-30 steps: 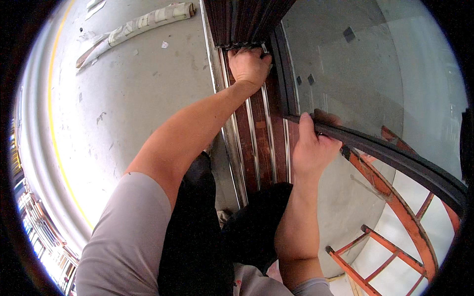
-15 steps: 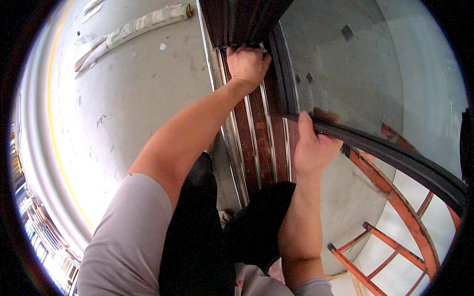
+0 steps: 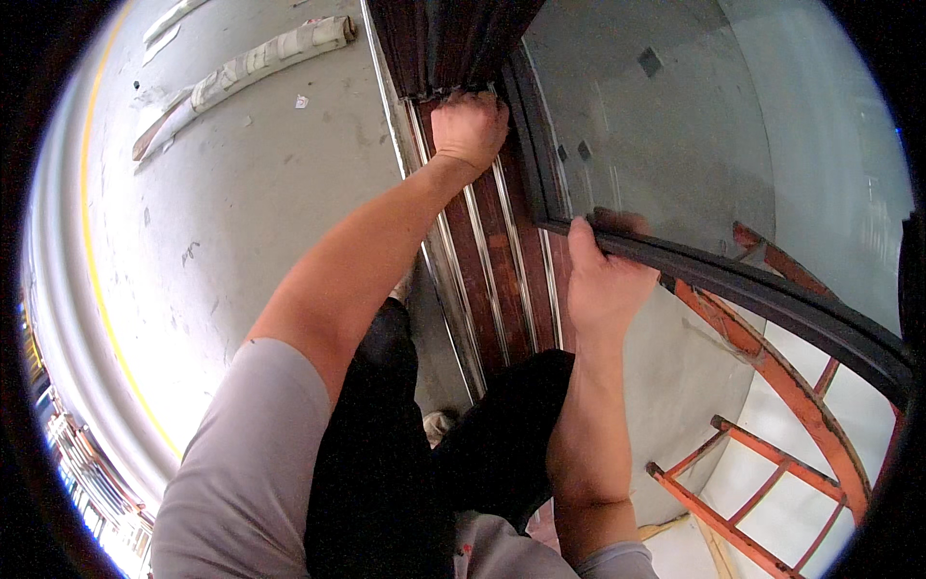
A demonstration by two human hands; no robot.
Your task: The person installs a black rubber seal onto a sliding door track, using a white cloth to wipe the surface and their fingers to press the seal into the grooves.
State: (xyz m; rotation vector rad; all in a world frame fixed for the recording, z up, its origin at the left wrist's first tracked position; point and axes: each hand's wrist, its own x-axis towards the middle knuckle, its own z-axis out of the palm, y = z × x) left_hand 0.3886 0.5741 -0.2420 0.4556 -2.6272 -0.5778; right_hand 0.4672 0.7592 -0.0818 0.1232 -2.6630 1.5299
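Black-framed, see-through glass panel [image 3: 666,154] slanted beside reddish-brown sill [image 3: 502,261] with silver rails [image 3: 518,261]. Right hand [image 3: 610,285] grasped panel's edge; left hand [image 3: 471,125] curled at dark ribbed column's [image 3: 444,43] foot, grip hidden.

The left hand [image 3: 470,130], its arm [image 3: 347,246] stretched forward, is curled just left of the glass panel [image 3: 666,164]. The right hand [image 3: 610,285] grips the panel's near edge, thumb uppermost.
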